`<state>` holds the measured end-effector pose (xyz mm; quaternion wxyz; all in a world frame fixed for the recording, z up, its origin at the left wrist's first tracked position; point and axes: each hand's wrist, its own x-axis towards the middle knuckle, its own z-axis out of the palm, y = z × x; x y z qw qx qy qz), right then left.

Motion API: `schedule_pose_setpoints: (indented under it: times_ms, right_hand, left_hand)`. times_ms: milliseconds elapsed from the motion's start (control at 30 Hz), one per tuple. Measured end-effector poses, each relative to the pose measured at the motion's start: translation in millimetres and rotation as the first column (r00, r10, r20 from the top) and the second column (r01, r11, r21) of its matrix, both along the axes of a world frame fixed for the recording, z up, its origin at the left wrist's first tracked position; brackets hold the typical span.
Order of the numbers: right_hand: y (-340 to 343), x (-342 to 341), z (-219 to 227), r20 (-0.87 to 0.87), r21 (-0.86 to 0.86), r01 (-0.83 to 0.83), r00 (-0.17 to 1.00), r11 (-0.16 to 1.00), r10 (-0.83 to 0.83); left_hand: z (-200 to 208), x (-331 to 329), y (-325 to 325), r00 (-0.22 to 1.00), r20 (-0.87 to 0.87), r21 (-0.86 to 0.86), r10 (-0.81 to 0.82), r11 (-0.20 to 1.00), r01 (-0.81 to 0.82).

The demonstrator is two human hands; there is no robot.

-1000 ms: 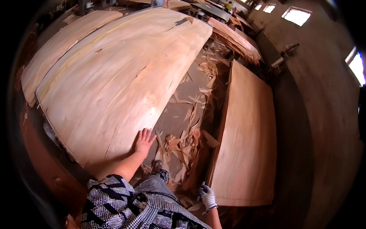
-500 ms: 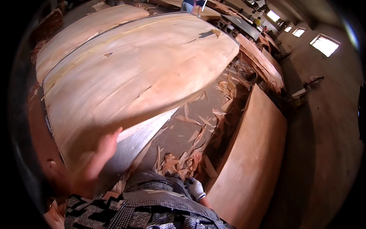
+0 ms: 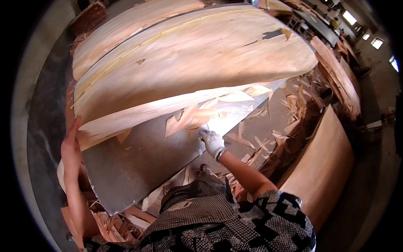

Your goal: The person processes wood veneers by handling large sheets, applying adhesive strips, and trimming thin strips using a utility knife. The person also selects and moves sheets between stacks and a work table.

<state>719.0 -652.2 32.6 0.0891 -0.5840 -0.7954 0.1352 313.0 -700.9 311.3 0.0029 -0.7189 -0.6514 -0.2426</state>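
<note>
A large pale wood veneer sheet (image 3: 197,46) lies over a grey metal-topped table (image 3: 138,168), its near edge lifted and curled back. At the sheet's left near corner, my bare left hand (image 3: 72,138) grips the raised edge, the thumb side partly hidden. My right hand (image 3: 213,143), in a white glove, is low over the tabletop with its fingers curled. Loose veneer scraps (image 3: 182,119) lie on the metal just beyond it, under the lifted edge. Whether a scrap is between the gloved fingers does not show.
A yellow strip (image 3: 138,40) runs along the sheet's far side, with another veneer sheet (image 3: 138,21) behind. Shavings (image 3: 294,105) litter the floor at right. A curved stack of wood sheets (image 3: 323,164) stands to my right; splintered veneer (image 3: 340,80) lies farther back.
My left hand has moved left to the sheet's corner, and the near edge is raised, baring the tabletop and scraps. My gloved right hand has come up from beside my body to the table.
</note>
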Motion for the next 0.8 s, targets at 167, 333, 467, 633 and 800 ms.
schedule_pose_setpoints:
  times_ms: [167,333,467,633,800]
  right_hand:
    - [80.8,-34.9,-2.9,0.2,0.06,-0.253,0.951,0.966,0.236]
    - [132.6,-90.2,5.0,0.245,-0.044,-0.441,0.865,0.896,0.438]
    - [159.2,-56.9,-46.8,-0.033,0.075,-0.316,0.947,0.946,0.319]
    - [147.4,99.8,-48.5,0.01,0.098,-0.001,1.0,0.995,0.0]
    - [111.2,239.3,-54.8,0.053,-0.015,0.362,0.931,0.932,-0.361]
  left_hand:
    - [33.7,52.8,-9.6,0.989,-0.079,0.028,0.127,0.992,-0.125]
    - [32.7,53.0,-29.8,0.977,-0.036,-0.002,0.21,0.978,-0.21]
    - [28.7,66.6,-50.7,0.953,-0.196,-0.07,0.231,0.966,-0.249]
    - [6.6,94.5,-95.1,0.925,-0.239,-0.255,0.295,0.9,-0.353]
    - [-76.4,72.0,-147.3,0.938,-0.239,-0.248,0.252,0.918,-0.31]
